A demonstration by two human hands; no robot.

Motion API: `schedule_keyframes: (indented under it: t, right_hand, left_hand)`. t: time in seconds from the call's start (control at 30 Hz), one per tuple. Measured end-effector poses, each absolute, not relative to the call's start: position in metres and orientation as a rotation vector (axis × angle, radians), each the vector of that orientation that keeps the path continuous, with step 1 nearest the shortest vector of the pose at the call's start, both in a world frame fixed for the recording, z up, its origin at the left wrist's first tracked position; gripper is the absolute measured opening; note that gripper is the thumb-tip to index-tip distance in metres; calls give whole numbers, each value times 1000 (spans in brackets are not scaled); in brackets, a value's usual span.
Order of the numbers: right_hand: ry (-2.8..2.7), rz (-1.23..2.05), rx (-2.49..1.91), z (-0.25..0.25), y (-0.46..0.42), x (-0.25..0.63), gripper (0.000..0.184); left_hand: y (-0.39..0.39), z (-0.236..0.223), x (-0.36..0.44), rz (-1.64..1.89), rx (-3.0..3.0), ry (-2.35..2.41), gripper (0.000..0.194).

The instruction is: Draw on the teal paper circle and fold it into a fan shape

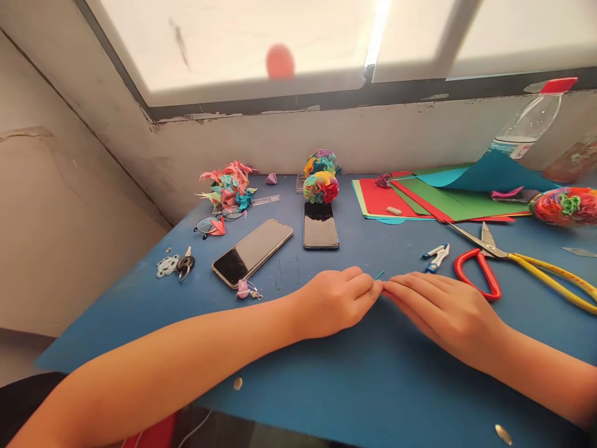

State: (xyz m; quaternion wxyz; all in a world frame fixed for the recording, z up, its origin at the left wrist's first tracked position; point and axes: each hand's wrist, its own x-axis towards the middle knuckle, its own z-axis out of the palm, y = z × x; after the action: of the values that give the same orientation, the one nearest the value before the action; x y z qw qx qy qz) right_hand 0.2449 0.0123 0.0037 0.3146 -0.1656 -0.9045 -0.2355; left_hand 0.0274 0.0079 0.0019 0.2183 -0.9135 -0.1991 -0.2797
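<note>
My left hand [342,300] and my right hand [438,308] meet fingertip to fingertip above the blue table. Between them pokes out the end of a thin teal strip [380,275], probably paper; the rest of it is hidden by my fingers. The left fingers are curled into a pinch around it. On the right, long fingers lie pressed together with the tips closed at the same spot. Just beyond my right hand are a small white-and-blue clipper-like tool [437,257] and scissors [497,252] with one red and one yellow handle, blades spread.
Two phones, one silver-edged [252,252] and one black [321,227], lie beyond my left hand. Further left are keys [185,264] and glasses [208,224]. Folded-paper balls [321,186], coloured sheets [448,199] and a plastic bottle [529,127] stand along the wall.
</note>
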Motion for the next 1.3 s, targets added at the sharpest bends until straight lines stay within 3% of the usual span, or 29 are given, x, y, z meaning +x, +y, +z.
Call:
schedule_keyframes:
  t: [0.47,0.83,1.3]
  right_hand:
    - [-2360,-599,-493,6,8,242,10]
    - [-2363,-1015,-357,13,5,244,19]
    - [-2359,-1094,-405,13,6,242,13]
  left_hand:
    - [5,5,31,-752,-2506,-511,17]
    - [9,-3,28,-866,-2572,-555,15]
    - [8,3,33,-1027,-2615,-586,11]
